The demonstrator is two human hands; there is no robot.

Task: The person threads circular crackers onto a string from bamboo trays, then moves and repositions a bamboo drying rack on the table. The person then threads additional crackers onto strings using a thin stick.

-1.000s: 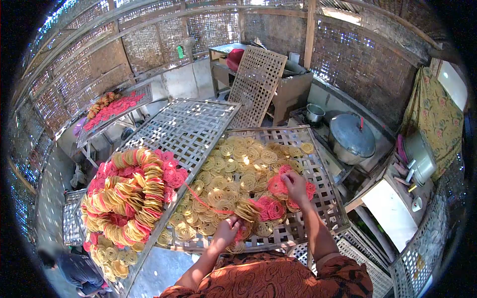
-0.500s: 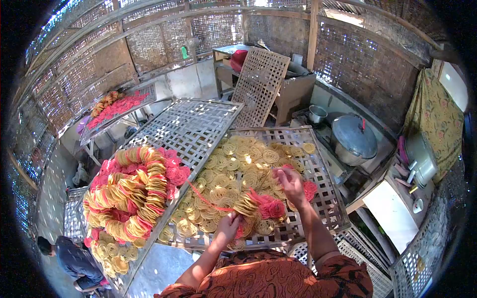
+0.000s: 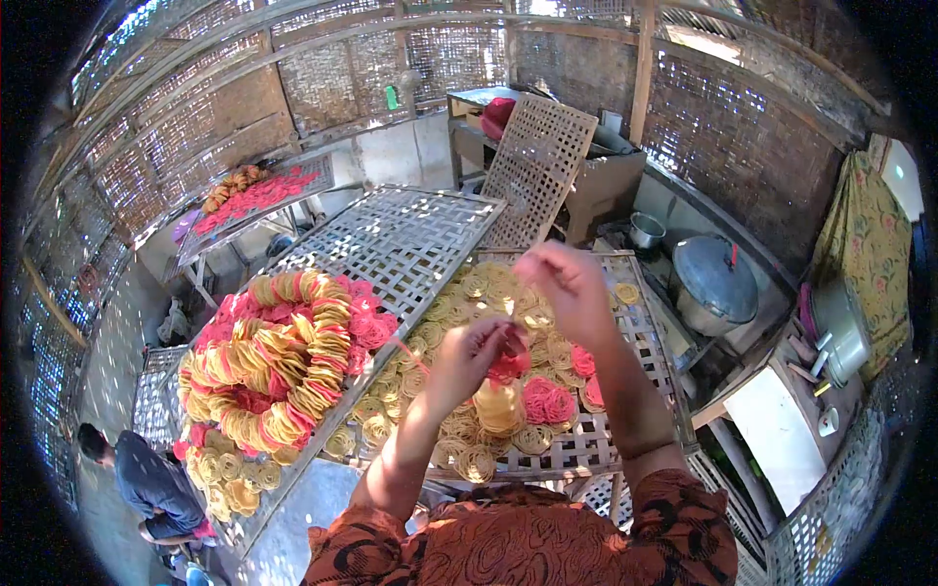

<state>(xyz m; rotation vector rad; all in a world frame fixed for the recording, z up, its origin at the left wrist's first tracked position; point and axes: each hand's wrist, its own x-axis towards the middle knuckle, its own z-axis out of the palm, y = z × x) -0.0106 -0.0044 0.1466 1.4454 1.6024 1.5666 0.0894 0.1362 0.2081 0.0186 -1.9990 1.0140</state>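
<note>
My left hand (image 3: 474,354) is raised over the woven tray (image 3: 635,342), its fingers pinched on a red piece (image 3: 509,363) at the top of a hanging stack of yellow discs (image 3: 499,406). To its upper right, my right hand (image 3: 567,283) is up with fingers bent together; whatever it may hold is too blurred to tell. Yellow coiled discs (image 3: 396,386) cover much of the tray, and pink discs (image 3: 547,400) lie right of the hanging stack. A thin red strip (image 3: 408,357) runs toward the left tray.
Coiled strings of yellow and pink discs (image 3: 322,317) lie on a second woven tray (image 3: 391,225) at left. A person (image 3: 161,488) bends at lower left. At right stand a large lidded pot (image 3: 715,280) and a white-fronted cabinet (image 3: 777,435). Another lattice tray (image 3: 537,166) leans behind.
Both hands have risen off the tray, the left lifting the stack of yellow discs so that it hangs below the red piece. The view has shifted slightly.
</note>
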